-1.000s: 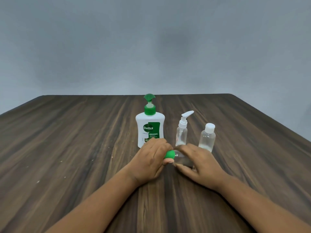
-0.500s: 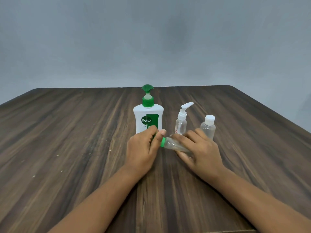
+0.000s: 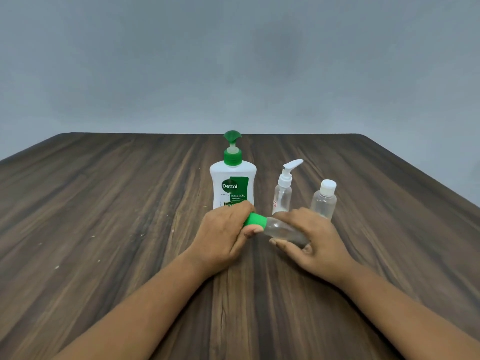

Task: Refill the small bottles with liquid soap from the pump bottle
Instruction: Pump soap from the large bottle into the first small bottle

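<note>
Your left hand (image 3: 223,235) fingers pinch the green cap (image 3: 255,221); your right hand (image 3: 315,240) fingers curl round the tilted clear small bottle (image 3: 284,229); its contents are unclear.

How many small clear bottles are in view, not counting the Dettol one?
3. The white-pump bottle stands right of the Dettol bottle. The white-cap bottle stands farther right. The green-cap bottle is held tilted between the left hand and right hand. None looks hidden.

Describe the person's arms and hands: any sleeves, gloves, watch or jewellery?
The left hand and right hand wear no gloves, and no ring shows on the fingers in view. The left forearm and right forearm carry no sleeve, watch or band up to the frame's lower edge.
</note>
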